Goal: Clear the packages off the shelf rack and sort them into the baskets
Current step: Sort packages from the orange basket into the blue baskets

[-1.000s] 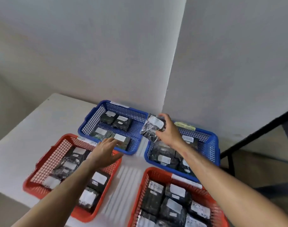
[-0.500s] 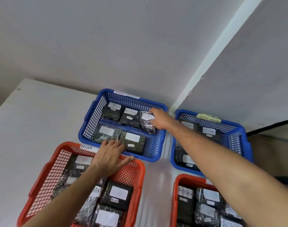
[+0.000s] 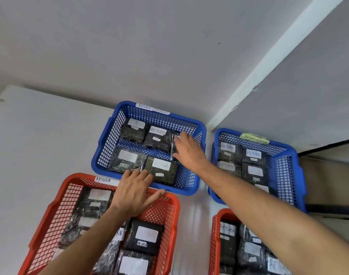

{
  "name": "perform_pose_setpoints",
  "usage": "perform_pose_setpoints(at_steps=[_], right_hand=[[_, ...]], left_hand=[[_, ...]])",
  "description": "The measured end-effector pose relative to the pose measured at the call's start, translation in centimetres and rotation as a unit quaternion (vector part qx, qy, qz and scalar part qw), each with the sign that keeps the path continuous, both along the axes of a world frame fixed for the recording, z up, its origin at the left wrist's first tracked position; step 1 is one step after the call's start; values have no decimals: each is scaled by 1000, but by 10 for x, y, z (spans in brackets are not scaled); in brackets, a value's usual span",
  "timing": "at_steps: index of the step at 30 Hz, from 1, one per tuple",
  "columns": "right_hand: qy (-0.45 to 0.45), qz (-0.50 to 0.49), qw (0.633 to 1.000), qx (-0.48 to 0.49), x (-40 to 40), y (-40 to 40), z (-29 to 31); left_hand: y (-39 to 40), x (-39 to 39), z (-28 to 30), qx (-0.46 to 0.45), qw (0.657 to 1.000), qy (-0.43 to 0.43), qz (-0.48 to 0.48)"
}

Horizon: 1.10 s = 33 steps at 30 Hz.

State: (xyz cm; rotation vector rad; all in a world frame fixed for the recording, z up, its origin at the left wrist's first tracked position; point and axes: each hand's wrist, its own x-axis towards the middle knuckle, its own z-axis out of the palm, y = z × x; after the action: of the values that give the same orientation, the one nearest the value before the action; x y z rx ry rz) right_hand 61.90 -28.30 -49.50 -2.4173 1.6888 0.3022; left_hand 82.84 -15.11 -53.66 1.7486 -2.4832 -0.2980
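Carrying over from the far right blue basket [image 3: 300,175] a second ago, now setting the clear-wrapped package [image 3: 174,144] down inside the far left blue basket [image 3: 108,139], at its right end beside the package marked RETURN [image 3: 156,138]. Meaning one more item sorted, with the drop apparently all but done and only the release left.

Lying under and just ahead of the right hand [image 3: 189,151], the package showing only its left edge and a scrap of white label. Resting on top of it with fingers [image 3: 182,135] spread flat, the thumb reaching along its near side; gripping or merely pressing, hard to tell.

Bracing with the left hand [image 3: 136,192] over the seam between the near left red basket [image 3: 50,215] and the blue one, fingers extended, holding nothing, tips touching a front-row package [image 3: 161,171]. All four baskets sitting on the white worktop [image 3: 30,145] toward its far right corner.
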Motion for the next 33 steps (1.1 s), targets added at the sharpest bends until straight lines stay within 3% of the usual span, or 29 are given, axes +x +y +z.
perform_pose_setpoints(at_steps=[5, 13, 25, 30, 33], right_hand=[[36, -41, 997, 48, 11, 19, -10], [80, -64, 995, 16, 19, 16, -27], [8, -83, 996, 34, 22, 11, -29], [20, -77, 995, 53, 21, 9, -19], [-34, -67, 997, 23, 11, 19, 0]], left_hand=[[0, 2, 0, -4, 1000, 3, 0], [-1, 5, -2, -15, 1000, 10, -3], [-1, 7, 4, 2, 1000, 0, 1], [-3, 6, 17, 53, 998, -15, 10], [-6, 5, 27, 114, 993, -24, 8]])
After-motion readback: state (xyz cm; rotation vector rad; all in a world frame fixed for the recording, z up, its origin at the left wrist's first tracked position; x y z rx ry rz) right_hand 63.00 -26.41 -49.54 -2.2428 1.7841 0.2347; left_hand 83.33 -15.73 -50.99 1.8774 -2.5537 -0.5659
